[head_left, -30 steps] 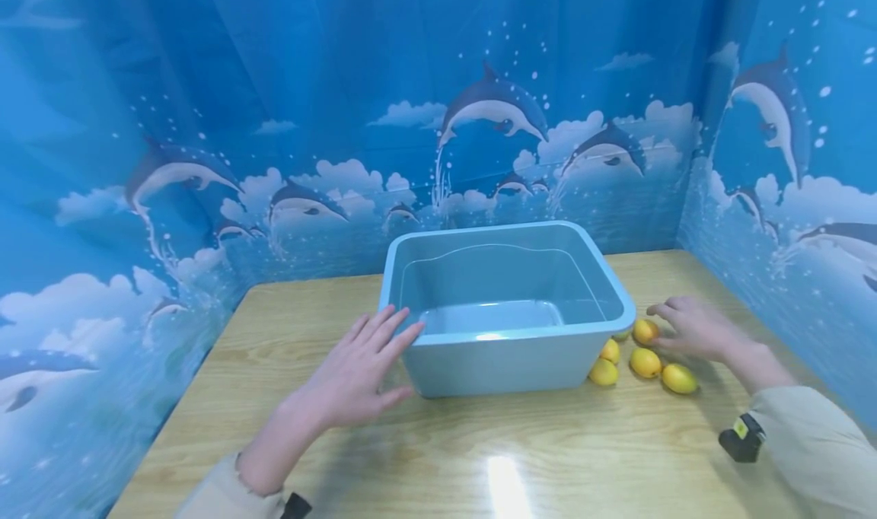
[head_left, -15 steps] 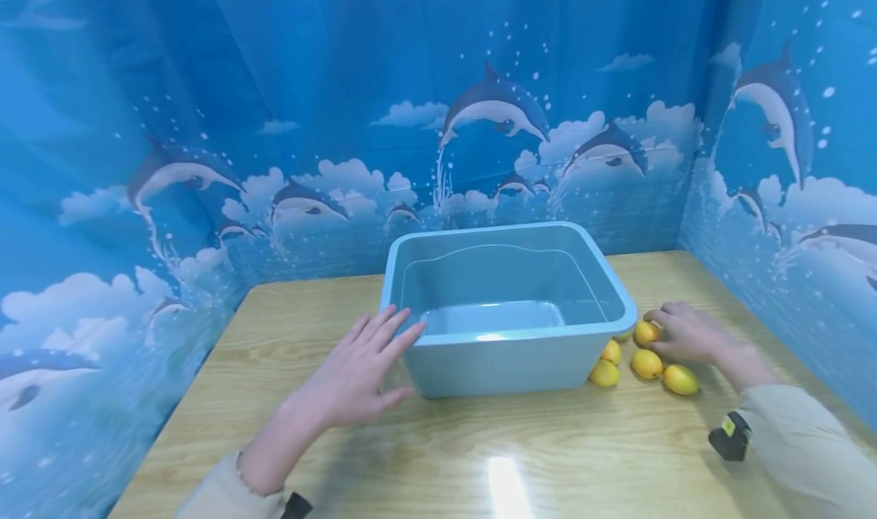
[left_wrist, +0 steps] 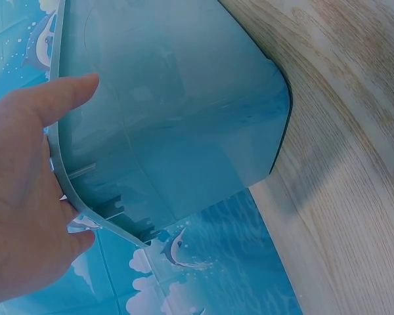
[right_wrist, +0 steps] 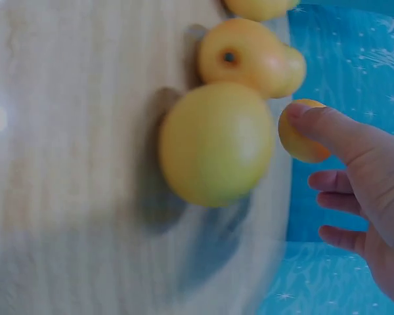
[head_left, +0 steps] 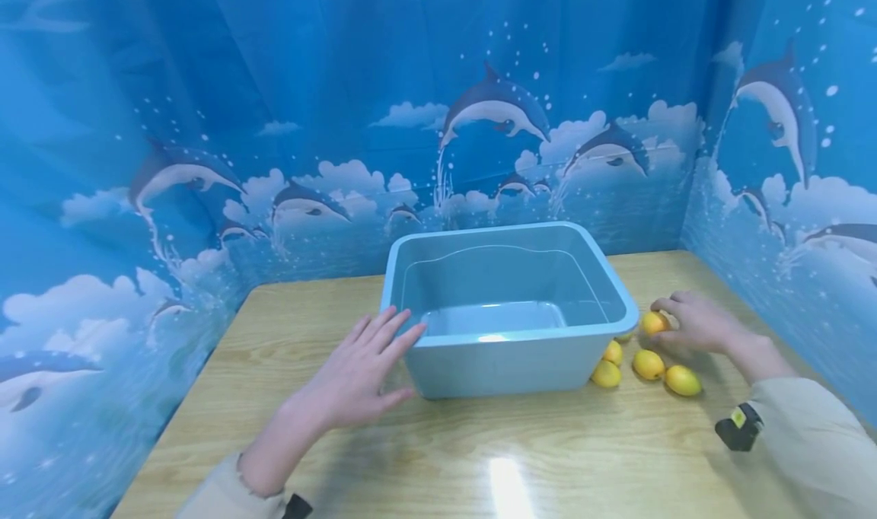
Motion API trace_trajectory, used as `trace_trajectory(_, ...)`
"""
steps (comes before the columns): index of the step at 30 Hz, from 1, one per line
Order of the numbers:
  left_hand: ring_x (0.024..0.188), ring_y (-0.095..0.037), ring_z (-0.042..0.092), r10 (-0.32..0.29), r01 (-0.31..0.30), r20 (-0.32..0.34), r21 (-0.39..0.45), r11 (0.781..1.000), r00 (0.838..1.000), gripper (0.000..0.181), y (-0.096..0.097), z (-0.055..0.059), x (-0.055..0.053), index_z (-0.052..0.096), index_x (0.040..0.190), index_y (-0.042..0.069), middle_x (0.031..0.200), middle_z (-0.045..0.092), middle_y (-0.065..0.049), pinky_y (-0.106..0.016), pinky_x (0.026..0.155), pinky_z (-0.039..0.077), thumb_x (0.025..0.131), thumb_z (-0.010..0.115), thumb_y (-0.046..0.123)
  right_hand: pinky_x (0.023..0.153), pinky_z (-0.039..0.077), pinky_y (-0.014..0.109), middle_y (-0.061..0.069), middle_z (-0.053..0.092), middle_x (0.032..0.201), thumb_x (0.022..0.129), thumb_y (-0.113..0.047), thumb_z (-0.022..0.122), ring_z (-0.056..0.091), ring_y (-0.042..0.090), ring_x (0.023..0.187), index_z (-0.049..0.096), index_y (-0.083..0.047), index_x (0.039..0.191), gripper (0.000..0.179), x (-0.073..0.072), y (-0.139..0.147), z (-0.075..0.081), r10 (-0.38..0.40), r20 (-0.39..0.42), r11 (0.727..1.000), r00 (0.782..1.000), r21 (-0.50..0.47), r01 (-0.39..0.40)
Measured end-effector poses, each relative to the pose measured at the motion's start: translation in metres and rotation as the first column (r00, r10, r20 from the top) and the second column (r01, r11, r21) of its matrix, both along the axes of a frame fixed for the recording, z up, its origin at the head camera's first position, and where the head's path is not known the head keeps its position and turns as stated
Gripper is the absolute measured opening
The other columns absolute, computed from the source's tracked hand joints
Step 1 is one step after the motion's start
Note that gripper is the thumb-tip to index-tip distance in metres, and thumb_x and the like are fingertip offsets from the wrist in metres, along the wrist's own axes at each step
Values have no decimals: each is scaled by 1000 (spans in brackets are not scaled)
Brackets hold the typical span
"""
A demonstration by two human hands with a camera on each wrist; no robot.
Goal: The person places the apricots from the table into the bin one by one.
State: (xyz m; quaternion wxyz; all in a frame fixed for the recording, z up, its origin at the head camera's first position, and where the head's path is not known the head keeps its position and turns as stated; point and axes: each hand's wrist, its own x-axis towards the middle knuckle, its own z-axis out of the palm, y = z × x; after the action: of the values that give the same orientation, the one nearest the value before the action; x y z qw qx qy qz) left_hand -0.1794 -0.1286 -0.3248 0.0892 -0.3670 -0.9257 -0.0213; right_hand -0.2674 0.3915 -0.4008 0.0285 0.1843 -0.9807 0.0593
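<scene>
My right hand [head_left: 702, 327] pinches a small yellow-orange mango [head_left: 655, 323] between thumb and fingers, just right of the light blue plastic bin [head_left: 507, 367]. The right wrist view shows the thumb pressed on this mango [right_wrist: 308, 141], the other fingers bent behind it. A yellow mango [head_left: 648, 364] and a greener one [head_left: 683, 380] lie on the table in front of that hand. My left hand [head_left: 356, 370], fingers spread and straight, is at the bin's left front corner. In the left wrist view its thumb lies over the rim [left_wrist: 58, 157].
More mangoes [head_left: 606, 373] lie close against the bin's right side, one partly hidden behind its rim. The wooden table [head_left: 308, 321] ends at a blue dolphin-print curtain [head_left: 329, 85] at the back and right. A bright glare patch marks the front of the tabletop.
My right hand first reached in to the mango, took hold of it, and has shifted it slightly right and up. My left hand and the bin have stayed in place.
</scene>
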Motion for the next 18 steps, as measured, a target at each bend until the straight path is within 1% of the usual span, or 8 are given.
trace_trajectory(3,138,-32,15,-2,2,-3,2,1000,1000,85,0,0,0,22,148,16,152,20,-13,-52,110,12,82,67,44,70,48,52,15,59,94,75,-35,75,56,35,85,62,0,108,49,0,1,11,22,-27,1000,999,6,-21)
trace_trajectory(11,138,-32,16,-6,6,-7,-9,1000,1000,83,-1,1,1,22,149,16,152,20,-13,-51,110,14,83,65,44,77,45,57,20,61,103,78,-31,73,54,42,97,62,0,109,45,-1,-3,41,6,-51,1000,999,14,-5)
trace_trajectory(18,138,-33,16,-6,6,2,-6,1000,1000,84,-1,2,1,21,149,16,152,20,-13,-52,110,14,83,65,44,75,44,59,24,58,106,79,-39,71,52,44,98,60,1,113,54,-7,-8,71,3,-65,1000,998,22,-1)
